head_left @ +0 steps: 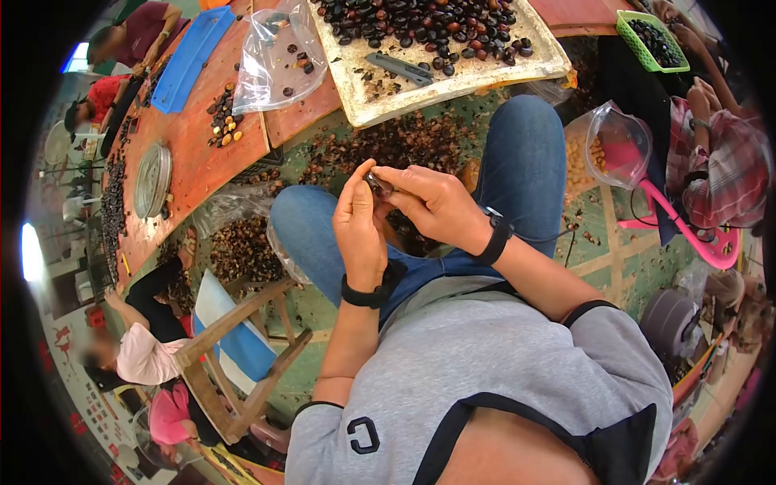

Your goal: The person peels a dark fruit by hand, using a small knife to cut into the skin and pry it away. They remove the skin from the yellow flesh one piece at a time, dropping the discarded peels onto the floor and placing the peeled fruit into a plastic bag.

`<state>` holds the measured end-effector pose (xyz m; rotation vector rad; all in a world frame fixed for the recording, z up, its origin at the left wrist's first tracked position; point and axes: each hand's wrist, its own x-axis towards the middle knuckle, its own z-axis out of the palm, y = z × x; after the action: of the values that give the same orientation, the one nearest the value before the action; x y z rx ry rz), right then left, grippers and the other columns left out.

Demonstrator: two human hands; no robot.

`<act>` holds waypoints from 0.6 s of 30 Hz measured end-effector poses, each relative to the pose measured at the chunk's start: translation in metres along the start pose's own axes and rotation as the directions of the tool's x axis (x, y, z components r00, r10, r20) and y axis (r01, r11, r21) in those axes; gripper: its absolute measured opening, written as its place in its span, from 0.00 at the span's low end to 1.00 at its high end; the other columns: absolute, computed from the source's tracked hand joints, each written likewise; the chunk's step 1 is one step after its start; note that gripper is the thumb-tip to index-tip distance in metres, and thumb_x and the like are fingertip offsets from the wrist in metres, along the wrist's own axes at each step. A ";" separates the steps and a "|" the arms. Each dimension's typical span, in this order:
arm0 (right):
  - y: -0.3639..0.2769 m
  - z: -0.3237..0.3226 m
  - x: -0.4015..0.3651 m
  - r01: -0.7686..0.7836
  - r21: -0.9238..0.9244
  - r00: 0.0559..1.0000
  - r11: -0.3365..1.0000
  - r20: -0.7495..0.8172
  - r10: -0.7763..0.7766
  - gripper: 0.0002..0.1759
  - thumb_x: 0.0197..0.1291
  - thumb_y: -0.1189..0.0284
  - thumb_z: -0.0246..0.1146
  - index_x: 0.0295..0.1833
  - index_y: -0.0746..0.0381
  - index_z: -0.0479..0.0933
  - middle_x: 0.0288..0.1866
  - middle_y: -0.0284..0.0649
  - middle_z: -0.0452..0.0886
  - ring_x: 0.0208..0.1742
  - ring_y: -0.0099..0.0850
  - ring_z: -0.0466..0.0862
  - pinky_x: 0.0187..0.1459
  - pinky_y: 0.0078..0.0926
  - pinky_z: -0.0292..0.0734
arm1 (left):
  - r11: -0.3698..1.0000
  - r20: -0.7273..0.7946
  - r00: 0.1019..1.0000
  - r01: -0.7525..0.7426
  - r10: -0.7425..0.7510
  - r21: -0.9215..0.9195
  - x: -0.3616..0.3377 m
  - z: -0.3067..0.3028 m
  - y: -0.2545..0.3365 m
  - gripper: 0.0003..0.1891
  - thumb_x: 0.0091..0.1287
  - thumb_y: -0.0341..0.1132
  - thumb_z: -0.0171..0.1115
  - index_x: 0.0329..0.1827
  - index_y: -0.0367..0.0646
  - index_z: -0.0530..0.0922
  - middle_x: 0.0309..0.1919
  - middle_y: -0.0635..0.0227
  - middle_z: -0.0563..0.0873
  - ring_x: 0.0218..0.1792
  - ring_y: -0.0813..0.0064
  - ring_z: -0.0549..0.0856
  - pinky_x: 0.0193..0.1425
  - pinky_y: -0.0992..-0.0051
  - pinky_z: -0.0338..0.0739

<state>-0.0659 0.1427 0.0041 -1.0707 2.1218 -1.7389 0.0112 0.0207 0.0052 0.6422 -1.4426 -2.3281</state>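
Observation:
Above my lap, both hands meet around a small, shiny dark brown nut (377, 185), mostly covered by my fingers. My left hand (360, 230) is closed on it from the left, thumb and fingers pointing up. From the right, the fingers of my right hand (436, 205) pinch the same nut. Beyond my knees, a pale, stained tray (368, 101) bears a heap of dark brown nuts (428, 24). A grey utility knife (400, 69) lies on the tray near its front edge.
Shell scraps (388, 145) litter the floor beneath the tray. On the red table stand a clear plastic bag (279, 69), a blue tray (191, 61) and a round lidded container (153, 179). A wooden chair (242, 356) is left; a pink stool (715, 246) is right. Several people sit around.

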 end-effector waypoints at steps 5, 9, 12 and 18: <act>0.007 0.005 0.006 0.011 0.064 1.000 0.998 -0.014 -0.010 0.20 0.62 0.73 0.61 0.60 0.61 0.77 0.44 0.47 0.83 0.42 0.41 0.86 0.40 0.32 0.81 | 0.991 0.000 1.000 -0.025 0.025 0.133 0.009 -0.004 0.001 0.18 0.75 0.30 0.53 0.66 0.35 0.70 0.50 0.64 0.82 0.48 0.78 0.82 0.54 0.78 0.79; 0.016 0.016 0.007 -0.168 0.240 0.984 0.956 -0.011 0.176 0.19 0.65 0.73 0.59 0.61 0.64 0.75 0.46 0.44 0.84 0.44 0.33 0.86 0.42 0.28 0.80 | 0.979 0.001 0.996 -0.083 0.085 0.186 0.007 -0.006 -0.004 0.20 0.74 0.29 0.54 0.68 0.36 0.69 0.51 0.65 0.82 0.48 0.78 0.82 0.55 0.77 0.79; 0.011 0.006 0.018 -0.440 0.472 0.881 0.764 0.062 0.469 0.22 0.68 0.72 0.56 0.66 0.67 0.71 0.49 0.39 0.84 0.42 0.25 0.80 0.44 0.24 0.76 | 0.997 0.001 0.998 -0.055 0.055 -0.054 0.009 -0.013 -0.002 0.20 0.73 0.28 0.56 0.67 0.37 0.69 0.53 0.64 0.81 0.48 0.77 0.82 0.57 0.76 0.80; -0.001 0.009 0.013 -0.286 0.221 0.956 0.932 0.131 0.263 0.25 0.66 0.72 0.58 0.67 0.67 0.69 0.49 0.48 0.83 0.42 0.29 0.82 0.44 0.25 0.77 | 0.935 -0.042 0.995 0.074 -0.094 -0.346 0.010 -0.021 0.006 0.15 0.70 0.24 0.57 0.60 0.39 0.74 0.52 0.65 0.80 0.47 0.77 0.82 0.57 0.76 0.82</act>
<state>-0.0701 0.1273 0.0057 -0.7388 1.8420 -1.7112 0.0147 -0.0026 0.0001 0.6720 -0.9621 -2.5200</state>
